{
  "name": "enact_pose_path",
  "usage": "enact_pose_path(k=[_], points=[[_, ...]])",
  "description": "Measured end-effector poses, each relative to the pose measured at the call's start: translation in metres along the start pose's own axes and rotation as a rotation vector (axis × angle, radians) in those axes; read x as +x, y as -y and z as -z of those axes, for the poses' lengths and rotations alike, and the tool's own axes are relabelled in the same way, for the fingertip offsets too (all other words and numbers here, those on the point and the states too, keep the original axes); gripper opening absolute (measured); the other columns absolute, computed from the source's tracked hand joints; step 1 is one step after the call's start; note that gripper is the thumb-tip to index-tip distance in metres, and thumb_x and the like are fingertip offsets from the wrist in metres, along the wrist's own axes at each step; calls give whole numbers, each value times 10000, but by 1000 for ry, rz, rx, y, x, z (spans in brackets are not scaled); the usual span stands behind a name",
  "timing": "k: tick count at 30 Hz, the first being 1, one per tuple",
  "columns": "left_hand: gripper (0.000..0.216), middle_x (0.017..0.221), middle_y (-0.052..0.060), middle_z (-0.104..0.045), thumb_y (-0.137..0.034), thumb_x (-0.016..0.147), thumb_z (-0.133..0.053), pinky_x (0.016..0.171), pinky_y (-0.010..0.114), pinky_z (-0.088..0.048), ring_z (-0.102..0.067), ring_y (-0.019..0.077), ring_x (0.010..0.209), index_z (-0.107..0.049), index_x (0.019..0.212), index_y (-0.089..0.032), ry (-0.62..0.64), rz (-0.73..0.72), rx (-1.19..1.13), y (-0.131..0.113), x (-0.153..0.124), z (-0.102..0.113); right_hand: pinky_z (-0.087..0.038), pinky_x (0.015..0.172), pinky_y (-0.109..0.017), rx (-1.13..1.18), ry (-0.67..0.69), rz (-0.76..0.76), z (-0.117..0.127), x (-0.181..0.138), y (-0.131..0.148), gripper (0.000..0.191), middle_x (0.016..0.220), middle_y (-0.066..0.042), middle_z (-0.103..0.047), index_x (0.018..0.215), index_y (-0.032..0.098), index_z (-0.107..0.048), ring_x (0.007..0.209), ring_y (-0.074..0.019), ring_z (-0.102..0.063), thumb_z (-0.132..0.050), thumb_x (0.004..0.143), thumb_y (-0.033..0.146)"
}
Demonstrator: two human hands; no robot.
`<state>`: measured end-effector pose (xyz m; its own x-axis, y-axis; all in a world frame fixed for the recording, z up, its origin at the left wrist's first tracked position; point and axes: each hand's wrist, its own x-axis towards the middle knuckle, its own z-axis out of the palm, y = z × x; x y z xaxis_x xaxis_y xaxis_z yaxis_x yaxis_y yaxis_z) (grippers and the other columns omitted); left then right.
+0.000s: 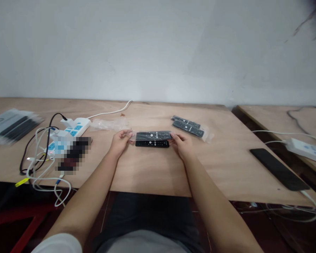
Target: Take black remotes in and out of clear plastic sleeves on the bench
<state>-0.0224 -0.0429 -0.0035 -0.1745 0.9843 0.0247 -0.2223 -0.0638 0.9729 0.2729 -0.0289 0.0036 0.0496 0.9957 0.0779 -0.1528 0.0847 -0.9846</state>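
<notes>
Between my two hands a black remote control in a clear plastic bag (144, 135) is held level. My left hand (120, 142) pinches the bag's left end, and my right hand (181, 144) grips the right end, with its fingers partly hidden. Just in front of it lies a bare black remote control (152, 143) on the wooden table (152, 172); the bagged one partly covers it. To the right, beyond my right hand, bagged remote controls (188, 127) lie together. Crumpled clear plastic (109, 124) rests beyond my left hand.
At left stand a white power strip (80, 124) with plugs and tangled cables (38, 168), beside a blurred-out dark object (75, 153). A stack of plastic bags with dark contents (14, 124) lies far left. A black phone (279, 168) with a white cable sits near the right edge.
</notes>
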Motion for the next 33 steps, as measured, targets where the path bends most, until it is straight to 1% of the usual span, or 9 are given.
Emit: enact_pose_path(k=[3,6,10,16,20,23,27,30,33], points=[[470,787,44,-736,-450,658,-883,549,277,-576,-668,140,555,-672,940,-138,-46,-31,-21,4,4,3,-561,611,-314,42,-39,6,1,3,-1,461,723,-38,-747,817,196,-774,616,-173,-663,-891,585,577],[407,716,-3,-686,-443,698,-846,479,239,-525,-629,120,494,-618,888,-164,-143,-79,-96,8,9,6,-570,608,-325,79,-103,15,2,6,-3,462,745,-39,-752,848,191,-766,618,-176,-673,-897,587,549],[409,680,-31,-656,-431,716,-820,438,205,-476,-609,110,461,-552,903,-184,-235,-99,-172,9,11,7,-588,626,-320,165,-172,38,7,10,-5,442,769,-25,-757,852,202,-762,601,-155,-673,-932,544,470],[553,760,-29,-692,-353,642,-866,429,215,-490,-624,121,454,-497,1026,-205,-253,-67,-112,2,9,1,-603,624,-323,174,-140,10,7,15,-11,428,757,-28,-755,810,195,-757,593,-152,-671,-938,524,456],[490,741,-26,-683,-334,690,-813,461,261,-540,-636,140,454,-490,1034,-201,-214,-25,-109,-2,7,-2,-607,617,-321,189,-127,-2,8,16,-12,430,760,-32,-761,819,194,-757,593,-157,-680,-941,530,454],[415,734,-23,-673,-232,711,-757,470,258,-548,-641,140,460,-500,1034,-192,-266,-13,-88,-7,8,0,-614,622,-325,186,-124,1,9,16,-13,425,773,-39,-766,827,193,-755,602,-164,-690,-940,542,448],[342,704,-37,-642,-130,727,-667,489,242,-553,-642,131,475,-492,1014,-191,-421,1,-75,-24,16,15,-623,644,-324,193,-121,3,10,18,-16,415,809,-40,-772,852,194,-753,618,-160,-700,-935,566,435],[312,667,-56,-612,-80,709,-621,525,218,-552,-643,117,502,-469,955,-198,-494,-27,-93,-42,26,33,-625,648,-316,210,-137,1,10,19,-18,415,808,-38,-771,852,191,-758,622,-154,-699,-934,566,434],[262,652,-60,-588,-77,705,-591,585,223,-570,-652,110,544,-447,886,-200,-580,-84,-111,-58,36,54,-625,645,-302,225,-137,-8,9,19,-18,429,817,-40,-779,870,189,-773,643,-153,-705,-936,561,438]])
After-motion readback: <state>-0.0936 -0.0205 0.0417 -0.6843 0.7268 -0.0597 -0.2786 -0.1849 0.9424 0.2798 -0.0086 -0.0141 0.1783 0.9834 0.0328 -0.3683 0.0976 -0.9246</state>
